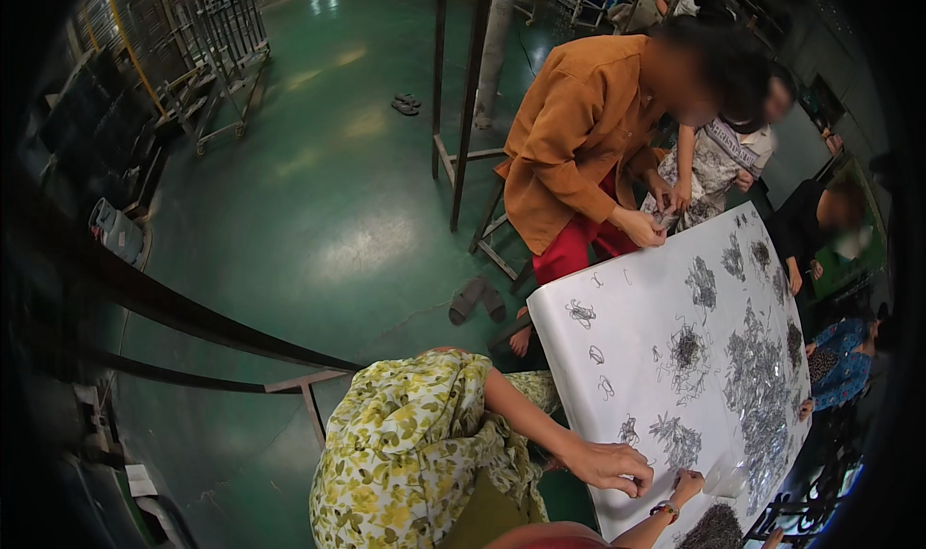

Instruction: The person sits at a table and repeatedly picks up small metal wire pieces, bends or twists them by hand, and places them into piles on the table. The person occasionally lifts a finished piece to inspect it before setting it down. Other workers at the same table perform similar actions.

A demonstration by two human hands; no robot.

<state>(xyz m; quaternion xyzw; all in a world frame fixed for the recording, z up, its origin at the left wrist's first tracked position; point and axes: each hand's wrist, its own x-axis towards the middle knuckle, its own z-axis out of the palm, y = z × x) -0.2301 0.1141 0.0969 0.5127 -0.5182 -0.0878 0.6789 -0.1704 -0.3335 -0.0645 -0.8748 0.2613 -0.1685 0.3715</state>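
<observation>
My left hand reaches over the near edge of the white-covered table, its fingers curled down with the tips drawn together. Just right of it, my right hand, with a bracelet at the wrist, has its fingertips pinched beside a small pile of thin dark wire-like pieces. Whatever either hand holds is too small to make out. A smaller cluster of these pieces lies above my left hand. Next to my right hand is a clear plastic bag, with a dark heap below it.
A large pile of pieces covers the table's right side. Across the far corner a person in an orange-brown jacket works with both hands; others sit along the far side. Dark metal rails and grey slippers are to the left.
</observation>
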